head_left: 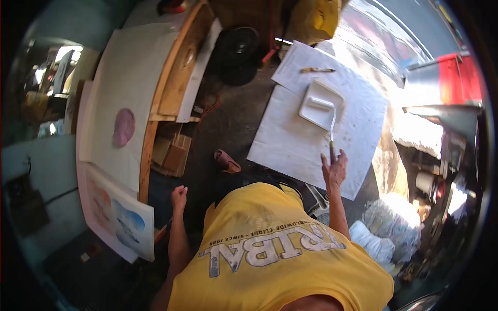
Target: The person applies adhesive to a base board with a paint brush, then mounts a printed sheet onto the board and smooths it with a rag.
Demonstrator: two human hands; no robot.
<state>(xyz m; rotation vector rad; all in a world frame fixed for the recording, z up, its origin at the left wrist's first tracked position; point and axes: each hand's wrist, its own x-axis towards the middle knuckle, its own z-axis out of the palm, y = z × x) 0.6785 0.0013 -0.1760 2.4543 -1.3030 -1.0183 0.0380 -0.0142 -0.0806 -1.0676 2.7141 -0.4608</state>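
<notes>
The dark, smooth-looking floor (228, 122) runs as a strip between a long surface (114, 78), topped with white sheeting and edged in raw wood, and the large white paper sheets (358, 147), overlapping, lightly creased and speckled, spread on the ground. The wooden edge bounds that strip on one side, the straight paper edge on the other. Crumpled, translucent plastic bags (397, 223) bulge just beyond the sheets' near corner, with a glossy red-and-white container (461, 80) farther off. A black round object (238, 44) stands at the strip's far end, and a brown cardboard box (177, 155) sits beneath the surface. A flat, blue-and-orange painted panel (124, 217) lies at the surface's near end.

On the paper rests a shallow white tray (336, 96) with rounded corners. The white-sleeved paint roller (332, 122) has its cylinder in the tray, its bent rod crossing the rim towards the person. The right hand (335, 168) is at the handle, fingers spread, the grip between thumb and fingers; firm contact cannot be told. The left hand (179, 196) hangs near the surface's wooden edge, fingers curled together. A mauve, flattened oval pad (124, 127) lies on the surface. A pinkish clog (227, 161) intrudes on the floor strip. Smallest, a slim, brown-handled brush (316, 69) lies on the paper beyond the tray.
</notes>
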